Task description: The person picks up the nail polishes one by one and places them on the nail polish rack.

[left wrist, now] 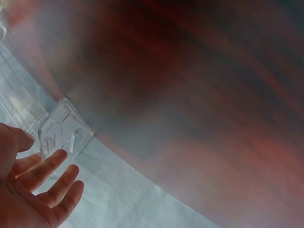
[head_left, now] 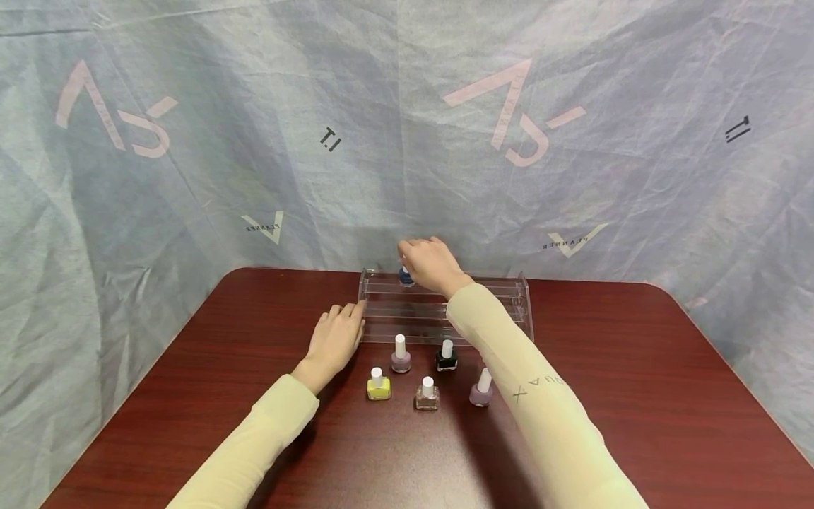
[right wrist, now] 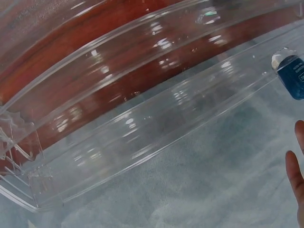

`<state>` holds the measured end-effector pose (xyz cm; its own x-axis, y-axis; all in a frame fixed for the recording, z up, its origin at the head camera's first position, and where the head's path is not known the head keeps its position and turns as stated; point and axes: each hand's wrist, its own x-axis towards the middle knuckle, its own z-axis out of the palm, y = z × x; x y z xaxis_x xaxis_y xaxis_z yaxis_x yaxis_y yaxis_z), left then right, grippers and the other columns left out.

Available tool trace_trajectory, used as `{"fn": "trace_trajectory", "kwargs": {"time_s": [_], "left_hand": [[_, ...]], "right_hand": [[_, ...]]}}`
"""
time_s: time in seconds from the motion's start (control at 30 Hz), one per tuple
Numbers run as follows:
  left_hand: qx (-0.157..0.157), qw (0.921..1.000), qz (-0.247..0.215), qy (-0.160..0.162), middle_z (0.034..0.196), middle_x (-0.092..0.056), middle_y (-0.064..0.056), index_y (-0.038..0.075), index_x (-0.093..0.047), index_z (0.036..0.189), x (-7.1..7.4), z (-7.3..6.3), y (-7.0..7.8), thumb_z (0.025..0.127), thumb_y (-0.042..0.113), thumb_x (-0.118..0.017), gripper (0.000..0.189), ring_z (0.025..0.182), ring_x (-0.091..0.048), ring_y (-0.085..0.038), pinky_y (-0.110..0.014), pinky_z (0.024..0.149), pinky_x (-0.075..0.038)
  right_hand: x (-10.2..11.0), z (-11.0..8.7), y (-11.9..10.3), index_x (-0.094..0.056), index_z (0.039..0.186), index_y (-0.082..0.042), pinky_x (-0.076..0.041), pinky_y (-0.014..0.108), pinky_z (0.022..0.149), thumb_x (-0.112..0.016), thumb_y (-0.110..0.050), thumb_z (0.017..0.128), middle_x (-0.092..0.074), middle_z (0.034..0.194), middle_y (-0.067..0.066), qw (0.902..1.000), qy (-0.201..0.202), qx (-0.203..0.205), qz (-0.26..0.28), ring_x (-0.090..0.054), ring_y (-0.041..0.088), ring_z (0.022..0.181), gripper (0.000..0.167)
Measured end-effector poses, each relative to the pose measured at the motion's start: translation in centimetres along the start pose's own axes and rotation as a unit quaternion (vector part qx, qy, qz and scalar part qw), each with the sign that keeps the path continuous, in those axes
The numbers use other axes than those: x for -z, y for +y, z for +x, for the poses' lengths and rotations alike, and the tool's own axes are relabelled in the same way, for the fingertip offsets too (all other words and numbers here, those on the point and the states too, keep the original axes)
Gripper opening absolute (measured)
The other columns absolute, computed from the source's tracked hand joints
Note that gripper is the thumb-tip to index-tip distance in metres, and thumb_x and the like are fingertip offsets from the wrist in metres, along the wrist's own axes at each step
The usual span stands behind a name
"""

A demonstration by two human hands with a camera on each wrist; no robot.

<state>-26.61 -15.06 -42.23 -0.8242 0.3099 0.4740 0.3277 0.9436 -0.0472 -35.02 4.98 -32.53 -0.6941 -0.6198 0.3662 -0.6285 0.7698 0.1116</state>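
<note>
My right hand (head_left: 432,265) reaches over a clear stepped acrylic rack (head_left: 407,330) and holds a blue nail polish bottle (head_left: 407,277) by its top, at the rack's back tier. The fingers cover most of the cap. In the right wrist view the blue bottle (right wrist: 292,78) appears at the right edge, with two fingertips (right wrist: 293,166) below it. My left hand (head_left: 335,336) lies at the rack's left end, its fingers lightly bent against the side panel. Seen from the left wrist, those fingers (left wrist: 52,166) are spread beside the clear end panel (left wrist: 66,130).
In front of the rack stand several white-capped polish bottles: a mauve one (head_left: 400,362), a black one (head_left: 446,359), a yellow one (head_left: 379,387), a glittery brownish one (head_left: 427,398) and another mauve one (head_left: 481,394) near the right sleeve. A grey printed cloth (head_left: 407,141) hangs behind the table (head_left: 191,396).
</note>
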Motion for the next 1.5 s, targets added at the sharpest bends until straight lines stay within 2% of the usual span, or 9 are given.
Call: {"fn": "trace_trajectory", "kwargs": {"time_s": [0.2,0.5,1.17,1.5], "left_hand": [[0.006,0.9999,0.0,-0.009,0.107,-0.064,-0.009,0.007,-0.053,0.125,0.07,0.03,0.02,0.089,0.019,-0.057,0.038,0.093,-0.057,-0.029,-0.041,0.072,-0.048],[0.003,1.0,0.002,0.0,0.105,-0.064,-0.009,0.007,-0.053,0.124,0.21,-0.01,0.1,0.089,0.018,-0.057,0.038,0.092,-0.057,-0.029,-0.041,0.071,-0.049],[0.004,1.0,0.0,0.001,0.105,-0.064,-0.009,0.007,-0.053,0.125,0.12,0.02,0.08,0.089,0.018,-0.057,0.038,0.09,-0.058,-0.028,-0.041,0.07,-0.049],[0.005,1.0,-0.002,-0.001,0.107,-0.064,-0.009,0.006,-0.053,0.125,0.16,0.05,0.06,0.089,0.018,-0.057,0.038,0.091,-0.058,-0.029,-0.041,0.07,-0.049]], "right_hand": [[-0.31,0.01,-0.13,-0.055,0.096,-0.015,-0.042,0.034,0.071,-0.048,-0.025,0.095,-0.062,0.086,-0.002,0.9997,-0.021,-0.009,-0.001,-0.058,0.013,0.074,0.012],[-0.66,0.06,-0.27,-0.055,0.097,-0.014,-0.045,0.037,0.079,-0.047,-0.025,0.095,-0.063,0.088,-0.002,0.9994,-0.03,-0.015,0.003,-0.06,0.013,0.077,0.013],[-0.65,0.2,-0.44,-0.053,0.1,-0.016,-0.038,0.034,0.071,-0.047,-0.027,0.095,-0.062,0.092,-0.003,0.9986,-0.041,-0.032,0.007,-0.057,0.016,0.082,0.013],[-0.59,0.24,-0.42,-0.052,0.106,-0.015,-0.041,0.034,0.074,-0.047,-0.029,0.095,-0.062,0.098,-0.002,0.999,-0.033,-0.03,-0.003,-0.058,0.017,0.09,0.019]]}}
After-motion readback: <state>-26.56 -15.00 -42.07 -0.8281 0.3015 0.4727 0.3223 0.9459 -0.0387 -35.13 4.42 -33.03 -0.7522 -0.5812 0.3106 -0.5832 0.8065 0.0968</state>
